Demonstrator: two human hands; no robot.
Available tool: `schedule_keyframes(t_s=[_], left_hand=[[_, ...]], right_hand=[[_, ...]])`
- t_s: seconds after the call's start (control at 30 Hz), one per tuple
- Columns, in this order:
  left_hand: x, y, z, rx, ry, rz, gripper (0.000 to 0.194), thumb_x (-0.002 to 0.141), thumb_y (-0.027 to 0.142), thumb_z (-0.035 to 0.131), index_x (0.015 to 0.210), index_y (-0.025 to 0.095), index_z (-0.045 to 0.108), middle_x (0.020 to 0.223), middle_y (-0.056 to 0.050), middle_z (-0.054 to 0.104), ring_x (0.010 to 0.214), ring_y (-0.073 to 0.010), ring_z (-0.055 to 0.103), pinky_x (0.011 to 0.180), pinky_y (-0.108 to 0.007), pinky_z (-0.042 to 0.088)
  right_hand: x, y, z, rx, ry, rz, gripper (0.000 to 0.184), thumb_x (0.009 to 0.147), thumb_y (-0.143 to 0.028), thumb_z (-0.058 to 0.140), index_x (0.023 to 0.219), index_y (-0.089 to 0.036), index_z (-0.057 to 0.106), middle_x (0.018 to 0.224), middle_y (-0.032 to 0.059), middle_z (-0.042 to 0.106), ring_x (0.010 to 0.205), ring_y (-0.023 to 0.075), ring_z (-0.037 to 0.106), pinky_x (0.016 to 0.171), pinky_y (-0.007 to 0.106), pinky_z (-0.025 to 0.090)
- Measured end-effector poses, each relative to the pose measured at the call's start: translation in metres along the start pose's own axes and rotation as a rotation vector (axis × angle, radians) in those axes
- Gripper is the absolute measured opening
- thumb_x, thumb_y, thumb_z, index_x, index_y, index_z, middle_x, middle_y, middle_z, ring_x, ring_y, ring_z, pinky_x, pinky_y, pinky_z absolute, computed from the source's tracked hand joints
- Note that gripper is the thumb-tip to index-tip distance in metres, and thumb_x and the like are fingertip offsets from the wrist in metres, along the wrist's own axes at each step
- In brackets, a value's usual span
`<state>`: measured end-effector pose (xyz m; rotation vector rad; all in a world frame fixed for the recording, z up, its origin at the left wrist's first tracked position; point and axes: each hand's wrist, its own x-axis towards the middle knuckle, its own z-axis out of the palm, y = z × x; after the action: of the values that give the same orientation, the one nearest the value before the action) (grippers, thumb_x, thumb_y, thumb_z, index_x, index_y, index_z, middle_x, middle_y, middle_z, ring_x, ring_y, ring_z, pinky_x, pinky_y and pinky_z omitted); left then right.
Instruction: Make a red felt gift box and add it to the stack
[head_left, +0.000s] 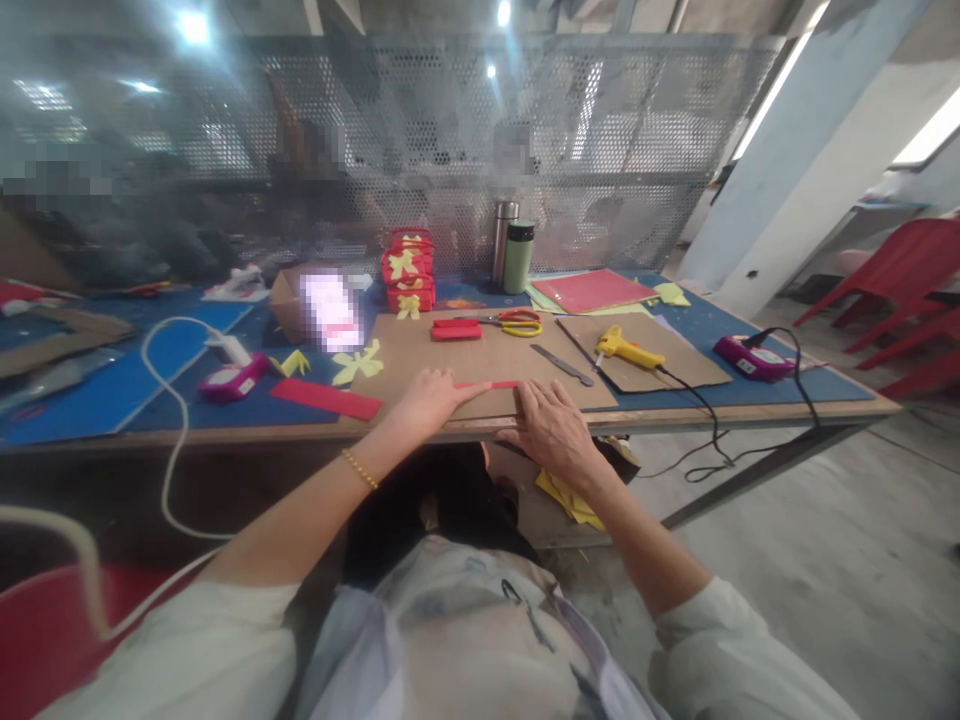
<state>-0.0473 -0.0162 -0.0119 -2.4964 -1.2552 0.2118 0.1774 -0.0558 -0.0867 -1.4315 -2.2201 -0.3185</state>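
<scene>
A narrow red paper strip (505,385) lies on the brown cardboard sheet (480,362) at the table's front, between my two hands. My left hand (429,402) presses on its left end, one finger stretched along it and the others curled. On the right end rests my right hand (553,425), its fingers laid flat and its thumb apart, near the table edge. Ahead of the hands are a folded red paper piece (456,330) and yellow-handled scissors (521,322). A grey craft blade (562,365) lies to the right. A wider red strip (326,398) lies left of my left hand.
A yellow glue gun (630,348) lies on a cardboard piece at right, its cord hanging off the edge. Purple power sockets (234,378) stand at both sides. Farther back are stacked red boxes with yellow bows (409,275), a green bottle (518,258) and red sheets (592,290).
</scene>
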Motion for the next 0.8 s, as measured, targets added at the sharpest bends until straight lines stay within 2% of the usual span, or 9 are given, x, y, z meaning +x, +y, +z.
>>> schedule_keyframes(t_s=[0.2, 0.37, 0.43, 0.53, 0.63, 0.8], left_hand=[[0.0, 0.002, -0.006, 0.034, -0.028, -0.01, 0.066, 0.107, 0.014, 0.041, 0.164, 0.047, 0.033, 0.108, -0.013, 0.071, 0.102, -0.0257, 0.07, 0.083, -0.033, 0.047], [0.001, 0.002, -0.007, 0.025, -0.047, -0.027, 0.064, 0.107, 0.015, 0.041, 0.162, 0.049, 0.036, 0.109, -0.012, 0.07, 0.096, -0.0237, 0.07, 0.084, -0.033, 0.047], [0.002, 0.002, -0.005, 0.02, -0.044, -0.029, 0.062, 0.108, 0.018, 0.04, 0.162, 0.049, 0.036, 0.108, -0.012, 0.07, 0.095, -0.0239, 0.07, 0.083, -0.033, 0.046], [0.003, 0.003, -0.002, 0.012, -0.04, -0.02, 0.056, 0.109, 0.024, 0.042, 0.161, 0.045, 0.039, 0.11, -0.013, 0.07, 0.098, -0.025, 0.069, 0.085, -0.034, 0.046], [0.004, 0.004, -0.002, 0.018, -0.042, -0.018, 0.054, 0.108, 0.024, 0.043, 0.16, 0.04, 0.043, 0.113, -0.015, 0.07, 0.103, -0.0258, 0.068, 0.086, -0.035, 0.045], [-0.004, 0.005, -0.009, 0.044, -0.063, -0.015, 0.058, 0.108, 0.018, 0.039, 0.163, 0.039, 0.038, 0.118, -0.015, 0.07, 0.105, -0.0255, 0.069, 0.086, -0.034, 0.046]], right_hand=[[-0.001, 0.003, -0.003, -0.022, 0.03, -0.013, 0.076, 0.093, -0.058, 0.07, 0.144, -0.005, 0.049, 0.14, 0.0278, 0.064, 0.135, 0.038, 0.057, 0.122, 0.053, 0.033], [0.013, 0.016, -0.019, 0.026, -0.066, -0.005, 0.046, 0.107, -0.05, 0.047, 0.131, -0.014, 0.061, 0.125, 0.0194, 0.073, 0.12, 0.0327, 0.064, 0.108, 0.047, 0.045], [0.022, 0.014, -0.021, 0.035, -0.061, -0.059, 0.041, 0.108, -0.047, 0.046, 0.125, -0.015, 0.064, 0.131, 0.0204, 0.07, 0.126, 0.0337, 0.06, 0.108, 0.048, 0.046], [0.032, 0.003, -0.013, 0.107, -0.034, -0.174, 0.041, 0.107, -0.045, 0.049, 0.131, -0.014, 0.063, 0.144, 0.0216, 0.061, 0.135, 0.0342, 0.054, 0.112, 0.049, 0.044], [0.036, -0.005, -0.002, 0.215, -0.071, -0.188, 0.046, 0.108, -0.045, 0.045, 0.14, -0.015, 0.059, 0.139, 0.0208, 0.064, 0.127, 0.0335, 0.059, 0.109, 0.052, 0.047], [0.036, 0.0, -0.001, 0.311, -0.122, -0.184, 0.044, 0.111, -0.044, 0.037, 0.128, -0.014, 0.066, 0.132, 0.0181, 0.066, 0.122, 0.0297, 0.06, 0.108, 0.046, 0.048]])
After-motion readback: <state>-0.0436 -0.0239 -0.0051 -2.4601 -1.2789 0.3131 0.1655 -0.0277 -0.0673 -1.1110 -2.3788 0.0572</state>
